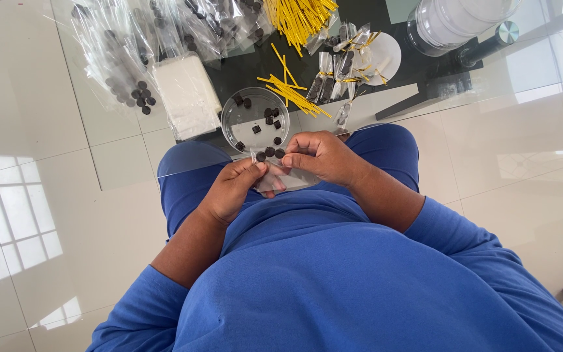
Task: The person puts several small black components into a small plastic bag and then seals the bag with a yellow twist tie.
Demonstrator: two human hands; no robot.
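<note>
The small clear plastic bag (275,177) was held over the person's lap, just in front of the glass table's edge (131,166), pinched between both hands. It was thin, glossy and see-through, creased where the fingers gripped it, and two dark round discs (270,155) sat at its open mouth, side by side. The left hand (232,189) was curled closed around the bag's near side, thumb pressed on top of the film. The right hand (320,156) was bent in a loose fist, its fingertips pinching the bag's far edge beside the discs. Just beyond the hands stood one round clear dish (255,117) holding about nine more dark pieces, some round and some squarish. Beside the dish lay one flat white stack of folded material (187,94). Yellow twist ties lay in two groups: a loose scatter (291,91) touching the dish's rim, too tangled to count, and a thick bundle (298,16) farther back. About six filled and tied bags (343,62) lay in a cluster next to a white round plate (386,55). A heap of empty clear bags (118,45) lay at the far left with roughly nine dark discs (139,96) on it. One large clear jar (454,23) stood at the far right.
</note>
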